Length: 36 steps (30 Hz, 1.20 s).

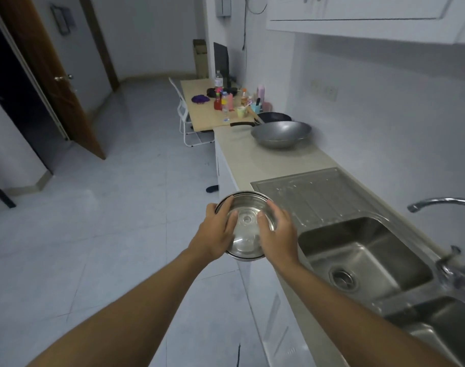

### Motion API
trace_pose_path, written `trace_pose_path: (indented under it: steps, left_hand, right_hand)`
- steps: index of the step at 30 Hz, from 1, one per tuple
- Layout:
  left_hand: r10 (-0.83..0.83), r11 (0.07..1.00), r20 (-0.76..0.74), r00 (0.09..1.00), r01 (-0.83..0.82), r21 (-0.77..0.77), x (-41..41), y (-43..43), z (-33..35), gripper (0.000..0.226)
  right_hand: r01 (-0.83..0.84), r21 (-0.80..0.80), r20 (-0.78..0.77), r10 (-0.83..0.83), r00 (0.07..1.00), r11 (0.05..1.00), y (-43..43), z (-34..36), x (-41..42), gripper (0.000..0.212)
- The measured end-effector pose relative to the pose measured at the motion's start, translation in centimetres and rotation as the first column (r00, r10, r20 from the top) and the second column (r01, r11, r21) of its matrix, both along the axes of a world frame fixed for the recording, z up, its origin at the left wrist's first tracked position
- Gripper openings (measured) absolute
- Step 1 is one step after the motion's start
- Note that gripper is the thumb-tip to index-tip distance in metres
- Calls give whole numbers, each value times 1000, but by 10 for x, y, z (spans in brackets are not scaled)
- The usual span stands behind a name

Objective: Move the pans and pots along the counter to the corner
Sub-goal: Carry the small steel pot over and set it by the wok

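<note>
Both hands hold a shiny steel pot (246, 221) in the air at the counter's front edge, just left of the sink drainboard. My left hand (215, 231) grips its left rim, thumb inside. On the right rim my right hand (277, 234) does the same. Farther along the beige counter (255, 165) sits a grey wok (280, 133) with a black handle pointing left. Behind the wok lies a dark pan (273, 117), partly hidden by it.
A steel drainboard (313, 197) and sink basin (363, 255) with a tap (443, 202) lie to the right. Beyond the counter's far end stands a wooden table (199, 112) crowded with bottles and cups, plus a white chair (182, 112). Tiled floor spreads left.
</note>
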<state>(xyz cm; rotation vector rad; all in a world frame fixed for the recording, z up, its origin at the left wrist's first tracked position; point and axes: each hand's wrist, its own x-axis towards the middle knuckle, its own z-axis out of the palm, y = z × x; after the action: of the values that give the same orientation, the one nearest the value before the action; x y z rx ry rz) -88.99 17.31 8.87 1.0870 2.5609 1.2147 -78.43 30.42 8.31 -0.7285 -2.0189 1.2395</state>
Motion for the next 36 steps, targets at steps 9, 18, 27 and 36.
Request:
trace_pose_path:
  steps: [9,18,27,36]
  left_hand:
    - [-1,999,16,1000,1,-32,-136,41,-17,42]
    - [-116,990,23,993,117,-76,-276,79,1,44]
    - [-172,979,64,983,178,-101,-397,118,-2,48]
    - [-179,971,88,980,190,-142,-520,203,-12,48]
  right_hand:
    - [-20,-28,51,22,998,999,42,-14,-133,44]
    - [84,-41,45,-82,996,996,71,-8,-262,44]
    - [132,-39,76,-129,989,990,104,-17,-378,43]
    - [133,-46,88,-129,988,990,190,-33,-504,45]
